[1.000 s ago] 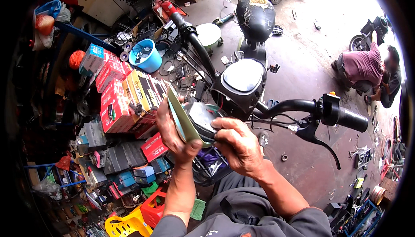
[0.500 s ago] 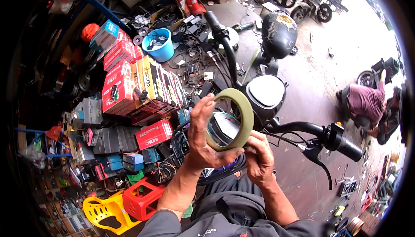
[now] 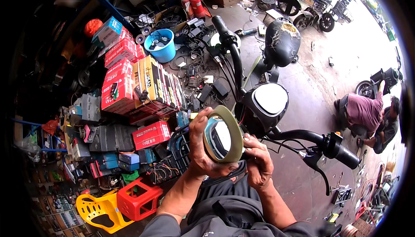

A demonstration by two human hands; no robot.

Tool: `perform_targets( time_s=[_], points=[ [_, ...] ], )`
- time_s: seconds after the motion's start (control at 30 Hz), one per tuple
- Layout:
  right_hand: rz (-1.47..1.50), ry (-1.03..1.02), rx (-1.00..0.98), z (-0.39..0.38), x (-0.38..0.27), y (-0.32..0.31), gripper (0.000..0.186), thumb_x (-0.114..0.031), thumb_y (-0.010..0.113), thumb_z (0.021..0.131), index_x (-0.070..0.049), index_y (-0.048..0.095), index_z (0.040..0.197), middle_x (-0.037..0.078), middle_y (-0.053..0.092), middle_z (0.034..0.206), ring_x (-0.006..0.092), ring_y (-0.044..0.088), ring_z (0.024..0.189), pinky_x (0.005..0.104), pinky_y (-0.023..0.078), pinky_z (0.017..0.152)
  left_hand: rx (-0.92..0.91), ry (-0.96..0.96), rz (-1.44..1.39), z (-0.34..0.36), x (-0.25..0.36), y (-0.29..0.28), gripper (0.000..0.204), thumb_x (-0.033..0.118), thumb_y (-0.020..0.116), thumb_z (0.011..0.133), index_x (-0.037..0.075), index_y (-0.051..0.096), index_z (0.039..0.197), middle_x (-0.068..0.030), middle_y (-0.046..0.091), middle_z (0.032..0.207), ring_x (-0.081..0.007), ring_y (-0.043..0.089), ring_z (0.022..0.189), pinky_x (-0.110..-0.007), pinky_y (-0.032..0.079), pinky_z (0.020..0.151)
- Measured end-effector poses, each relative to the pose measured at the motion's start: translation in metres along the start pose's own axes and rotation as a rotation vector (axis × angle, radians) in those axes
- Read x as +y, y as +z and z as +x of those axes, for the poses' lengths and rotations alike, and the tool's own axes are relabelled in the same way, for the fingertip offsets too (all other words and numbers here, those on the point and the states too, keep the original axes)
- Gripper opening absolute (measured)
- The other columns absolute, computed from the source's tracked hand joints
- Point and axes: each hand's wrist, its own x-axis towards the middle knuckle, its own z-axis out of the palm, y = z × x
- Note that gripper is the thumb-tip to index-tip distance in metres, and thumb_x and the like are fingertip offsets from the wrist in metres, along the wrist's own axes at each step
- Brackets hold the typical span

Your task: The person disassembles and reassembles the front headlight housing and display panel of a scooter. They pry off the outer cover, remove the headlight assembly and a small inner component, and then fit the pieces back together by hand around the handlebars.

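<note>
An olive-green ring (image 3: 234, 135) with a dark round unit with a pale face (image 3: 219, 135) inside it is held upright, tilted, in front of me. My left hand (image 3: 199, 155) grips its left and lower edge, fingers pointing up. My right hand (image 3: 258, 161), fingers curled, grips the right side, partly hidden behind the ring. Just beyond, an electric scooter's black front housing (image 3: 253, 116) carries a white oval panel (image 3: 269, 95), between black handlebars (image 3: 304, 134). Part of a black wire basket (image 3: 177, 142) shows behind my left hand.
Red battery boxes (image 3: 116, 92), dark batteries (image 3: 110, 137), a blue bucket (image 3: 162, 51) and cable clutter fill the left. Red (image 3: 138, 198) and yellow (image 3: 95, 211) plastic seats lie lower left. Two people (image 3: 363, 111) crouch by another scooter at right; more two-wheelers (image 3: 324, 10) stand at the back.
The ring has swung from nearly edge-on to more face-on, showing its opening. My right hand has moved from over the unit to its right edge. The view has shifted, moving the scooter lower.
</note>
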Motion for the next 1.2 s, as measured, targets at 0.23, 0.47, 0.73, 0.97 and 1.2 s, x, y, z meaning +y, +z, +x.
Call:
perform_targets(
  time_s=[0.23,0.47,0.73,0.97,1.2],
  points=[
    [0.354,0.276,0.223,0.007,-0.008,-0.005,0.022,0.001,0.053,0.088,0.000,0.058,0.109,0.018,0.059,0.125,0.0274,0.055,0.121,0.0418,0.037,0.108,-0.030,0.035,-0.122,0.000,0.002,0.007,0.113,0.052,0.084,0.069,0.007,0.023,0.152,-0.0222,0.035,0.148,-0.0359,0.042,0.133,-0.049,0.036,0.111],
    [0.247,0.609,0.125,0.020,-0.027,0.004,0.059,-0.004,0.059,0.085,0.005,0.041,0.140,0.016,0.046,0.141,0.0249,0.040,0.136,0.0355,0.025,0.115,-0.070,0.072,-0.063,-0.002,-0.003,0.003,0.112,0.060,0.080,0.071,0.002,0.024,0.149,-0.0255,0.036,0.140,-0.0386,0.047,0.126,-0.050,0.043,0.105],
    [0.271,0.619,-0.111,0.034,-0.024,-0.014,0.068,-0.012,0.065,0.083,0.003,0.039,0.144,0.018,0.045,0.142,0.0266,0.040,0.136,0.0377,0.027,0.115,-0.243,0.149,-0.009,0.025,0.010,-0.001,0.105,0.051,0.084,0.067,0.000,0.034,0.144,-0.0276,0.041,0.138,-0.0404,0.049,0.125,-0.049,0.043,0.104],
    [0.290,0.558,-0.215,0.047,-0.009,-0.017,0.092,-0.036,0.084,0.076,0.000,0.037,0.146,0.016,0.043,0.145,0.0276,0.040,0.135,0.0402,0.029,0.114,-0.302,0.159,0.048,0.040,0.013,-0.011,0.108,0.050,0.085,0.066,0.002,0.030,0.146,-0.0268,0.038,0.141,-0.0388,0.049,0.125,-0.048,0.045,0.104],
    [0.373,0.587,-0.235,0.053,-0.006,-0.017,0.094,-0.040,0.085,0.075,0.000,0.037,0.145,0.016,0.042,0.146,0.0272,0.041,0.135,0.0390,0.032,0.112,-0.265,0.144,0.023,0.046,0.013,-0.006,0.107,0.048,0.087,0.064,-0.003,0.034,0.142,-0.0303,0.041,0.137,-0.0418,0.053,0.120,-0.048,0.049,0.100]
  ],
)
